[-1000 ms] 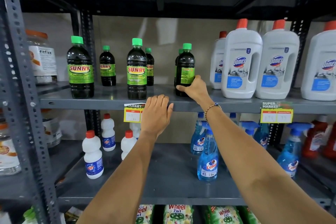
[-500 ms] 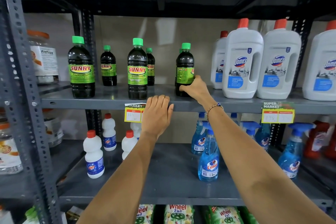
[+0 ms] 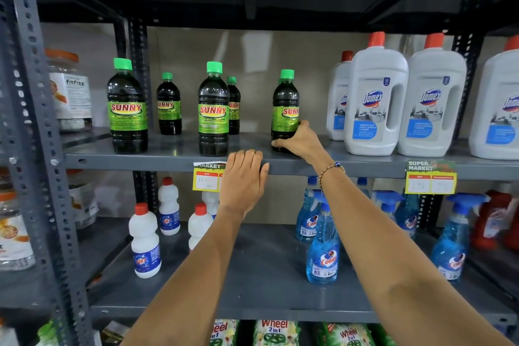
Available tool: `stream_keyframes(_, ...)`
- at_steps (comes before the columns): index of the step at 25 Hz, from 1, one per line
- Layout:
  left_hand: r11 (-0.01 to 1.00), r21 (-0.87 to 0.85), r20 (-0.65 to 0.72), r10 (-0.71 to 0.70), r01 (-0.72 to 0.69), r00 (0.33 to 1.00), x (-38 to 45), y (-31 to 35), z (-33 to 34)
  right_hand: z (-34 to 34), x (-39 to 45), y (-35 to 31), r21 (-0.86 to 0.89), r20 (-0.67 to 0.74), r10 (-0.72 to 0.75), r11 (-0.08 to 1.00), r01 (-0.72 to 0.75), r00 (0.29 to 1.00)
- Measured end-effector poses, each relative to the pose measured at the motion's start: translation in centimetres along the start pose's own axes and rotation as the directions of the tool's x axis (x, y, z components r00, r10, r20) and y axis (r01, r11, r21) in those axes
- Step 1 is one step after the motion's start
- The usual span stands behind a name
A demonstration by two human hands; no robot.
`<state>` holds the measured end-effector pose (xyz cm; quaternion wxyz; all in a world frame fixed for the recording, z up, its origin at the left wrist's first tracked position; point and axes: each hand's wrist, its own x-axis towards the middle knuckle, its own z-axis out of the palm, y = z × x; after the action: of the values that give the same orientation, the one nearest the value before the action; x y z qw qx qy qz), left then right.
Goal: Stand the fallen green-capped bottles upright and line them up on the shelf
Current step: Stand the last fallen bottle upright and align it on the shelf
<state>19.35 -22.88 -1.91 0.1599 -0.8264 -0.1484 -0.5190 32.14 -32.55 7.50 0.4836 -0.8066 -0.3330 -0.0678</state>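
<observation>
Several dark green-capped SUNNY bottles stand upright on the grey shelf (image 3: 174,156). At the front are the left bottle (image 3: 127,109), the middle bottle (image 3: 213,112) and the right bottle (image 3: 285,109). Two smaller-looking ones (image 3: 168,105) (image 3: 233,107) stand further back. My right hand (image 3: 302,140) grips the base of the right bottle, whose label now faces partly forward. Another green cap peeks out just behind it. My left hand (image 3: 243,180) rests flat with its fingers over the shelf's front edge, holding nothing.
White Domex jugs (image 3: 376,101) with red caps crowd the shelf right of the held bottle. A fitfizz jar (image 3: 70,93) sits far left behind the upright post (image 3: 36,121). Below are white bottles (image 3: 144,241), blue spray bottles (image 3: 323,250) and yellow price tags (image 3: 206,180).
My right hand has turned the right bottle on the spot, so its SUNNY label now shows. My left hand has stayed on the shelf edge.
</observation>
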Motion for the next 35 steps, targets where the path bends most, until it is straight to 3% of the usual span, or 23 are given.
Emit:
stream_keyframes(8,1.0,-0.009,-0.025,0.007,-0.007,1.0,0.0,0.0,0.3,0.2,0.0,0.3,-0.046,-0.035,-0.007,0.999,0.005,0.999)
stream_keyframes(25,0.999,-0.005,-0.035,0.048,-0.048,0.998,0.1,-0.3,0.5,-0.2,-0.4,-0.1,-0.018,0.094,0.018,1.0,-0.016,0.995)
stream_keyframes(30,0.989,-0.029,-0.049,-0.144,0.142,0.988,3.2,1.2,-1.6,-2.2,0.1,0.4,0.045,0.241,0.072,0.995,-0.085,0.968)
stream_keyframes(31,0.978,-0.076,-0.009,-0.196,0.195,0.981,4.4,1.4,-2.1,-2.7,0.4,0.7,0.055,0.222,0.079,0.994,-0.094,0.972)
stream_keyframes(33,0.907,-0.243,0.21,-0.297,0.344,0.932,7.0,1.4,-2.4,-3.2,0.8,1.1,0.057,0.183,0.078,0.994,-0.09,0.98)
stream_keyframes(35,0.72,-0.384,0.57,-0.307,0.577,0.762,9.6,1.2,-1.7,-3.2,0.8,1.3,0.075,0.2,0.067,0.994,-0.083,0.978)
